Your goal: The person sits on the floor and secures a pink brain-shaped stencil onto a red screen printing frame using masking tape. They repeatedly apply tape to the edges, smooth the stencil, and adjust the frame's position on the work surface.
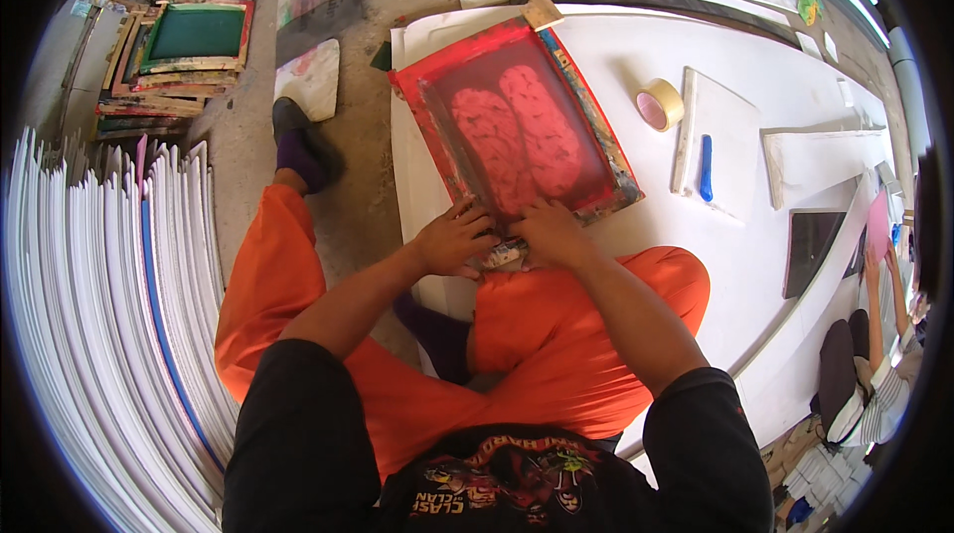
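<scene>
A roll of tan tape (660, 104) lies up and to the right of the right hand (553, 233), beside a white board (730, 126) carrying a blue tool (706, 167). Well off to the left of the left hand (452, 238) stands a stack of white panels (89, 314). Both hands, fingers curled and close together, grip the squeegee (505, 235) at the near edge of the red printing screen (517, 126), which lies just beyond them on the white table (616, 46)
</scene>
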A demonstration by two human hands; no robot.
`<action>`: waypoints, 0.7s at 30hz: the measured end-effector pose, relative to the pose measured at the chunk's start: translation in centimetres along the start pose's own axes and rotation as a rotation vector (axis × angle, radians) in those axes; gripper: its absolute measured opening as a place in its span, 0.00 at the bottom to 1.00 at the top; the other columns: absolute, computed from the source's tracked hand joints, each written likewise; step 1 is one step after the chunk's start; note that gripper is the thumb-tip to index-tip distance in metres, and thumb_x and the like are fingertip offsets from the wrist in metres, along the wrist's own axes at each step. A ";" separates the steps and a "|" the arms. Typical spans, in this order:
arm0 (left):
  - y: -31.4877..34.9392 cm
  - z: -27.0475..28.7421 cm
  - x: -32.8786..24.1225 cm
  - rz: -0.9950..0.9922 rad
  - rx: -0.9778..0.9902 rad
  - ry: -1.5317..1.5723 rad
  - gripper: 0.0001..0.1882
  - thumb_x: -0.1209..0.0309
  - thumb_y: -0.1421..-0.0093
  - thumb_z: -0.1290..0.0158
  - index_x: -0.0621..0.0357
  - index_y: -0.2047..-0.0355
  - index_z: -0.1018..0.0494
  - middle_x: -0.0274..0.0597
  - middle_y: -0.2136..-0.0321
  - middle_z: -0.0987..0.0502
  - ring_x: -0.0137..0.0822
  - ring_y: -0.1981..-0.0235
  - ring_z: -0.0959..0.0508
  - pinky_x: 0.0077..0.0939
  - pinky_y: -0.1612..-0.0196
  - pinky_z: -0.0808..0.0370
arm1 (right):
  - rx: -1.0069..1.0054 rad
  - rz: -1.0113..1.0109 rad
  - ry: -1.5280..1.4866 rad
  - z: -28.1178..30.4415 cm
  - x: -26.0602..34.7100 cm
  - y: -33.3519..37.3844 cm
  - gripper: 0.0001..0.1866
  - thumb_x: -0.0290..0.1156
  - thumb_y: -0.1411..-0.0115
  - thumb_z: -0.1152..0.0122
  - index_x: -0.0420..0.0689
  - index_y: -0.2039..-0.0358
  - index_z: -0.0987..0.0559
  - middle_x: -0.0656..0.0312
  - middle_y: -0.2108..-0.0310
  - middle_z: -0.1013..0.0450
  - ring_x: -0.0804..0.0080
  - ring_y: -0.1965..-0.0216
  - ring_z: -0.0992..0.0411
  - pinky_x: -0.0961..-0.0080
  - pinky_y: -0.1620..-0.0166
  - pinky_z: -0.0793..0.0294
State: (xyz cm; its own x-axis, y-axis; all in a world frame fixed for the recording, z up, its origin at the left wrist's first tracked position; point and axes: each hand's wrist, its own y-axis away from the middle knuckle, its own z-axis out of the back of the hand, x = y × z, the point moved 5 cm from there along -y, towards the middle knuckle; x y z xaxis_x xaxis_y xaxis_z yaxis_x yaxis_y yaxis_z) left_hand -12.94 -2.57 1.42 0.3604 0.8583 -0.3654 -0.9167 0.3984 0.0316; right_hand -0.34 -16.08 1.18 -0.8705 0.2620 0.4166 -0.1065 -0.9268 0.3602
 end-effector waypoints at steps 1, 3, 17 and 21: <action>0.1 -0.3 -0.2 0.021 -0.011 -0.013 0.38 0.45 0.60 0.26 0.44 0.49 0.20 0.39 0.45 0.27 0.48 0.35 0.31 0.59 0.24 0.49 | -0.026 0.024 -0.006 -0.1 0.1 0.0 0.30 0.46 0.60 0.16 0.59 0.52 0.12 0.62 0.46 0.24 0.57 0.39 0.30 0.52 0.36 0.32; 0.0 -0.7 -0.2 0.046 0.016 -0.059 0.36 0.45 0.58 0.27 0.42 0.49 0.20 0.40 0.45 0.27 0.48 0.34 0.32 0.60 0.23 0.50 | 0.000 0.042 0.024 -0.2 0.4 -0.2 0.30 0.46 0.58 0.17 0.60 0.51 0.13 0.63 0.46 0.24 0.57 0.39 0.31 0.53 0.37 0.32; -0.1 3.9 0.8 0.267 0.374 -0.333 0.40 0.46 0.56 0.25 0.39 0.42 0.20 0.44 0.34 0.32 0.50 0.26 0.42 0.62 0.22 0.59 | -0.209 0.087 0.089 -2.0 1.8 -3.4 0.29 0.50 0.50 0.22 0.58 0.47 0.15 0.57 0.42 0.27 0.52 0.37 0.33 0.46 0.36 0.34; 1.7 1.6 2.1 0.399 0.181 -0.356 0.38 0.46 0.57 0.25 0.42 0.45 0.19 0.43 0.34 0.32 0.51 0.26 0.42 0.62 0.22 0.59 | -0.266 0.053 0.169 -0.9 3.6 -4.8 0.29 0.48 0.50 0.22 0.55 0.48 0.15 0.55 0.42 0.27 0.53 0.37 0.33 0.47 0.36 0.33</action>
State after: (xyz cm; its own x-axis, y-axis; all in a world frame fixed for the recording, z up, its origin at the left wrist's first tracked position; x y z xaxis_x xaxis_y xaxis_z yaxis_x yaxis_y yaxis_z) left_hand -13.50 0.45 2.19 0.0569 0.9975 0.0426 -0.9610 0.0432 0.2732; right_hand -3.39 -10.99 0.18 -0.9435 0.1834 0.2761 -0.1613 -0.9817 0.1010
